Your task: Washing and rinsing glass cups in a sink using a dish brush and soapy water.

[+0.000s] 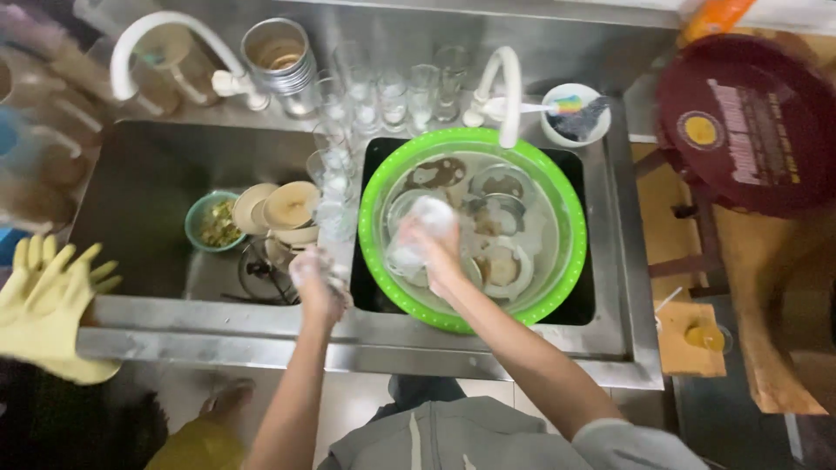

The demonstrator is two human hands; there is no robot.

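My right hand [438, 252] reaches over the green plastic basin [557, 183] and holds a clear soapy glass [420, 228] above the water. In the basin lie several small dishes and saucers [502, 261] under cloudy water. My left hand [315, 277], foamy, hovers over the divider between the two sinks and grips a clear glass [335, 219], though blur hides the exact grasp. More clear glasses [383, 96] stand in rows on the divider and the back ledge.
The left sink [148, 187] holds a green bowl of scraps [214, 222] and beige cups [287, 209]. Two white taps [157, 35] [505, 87], a metal can [280, 61], a white bowl with a scourer [575, 113], yellow gloves [52, 305], a dark red tray [749, 122].
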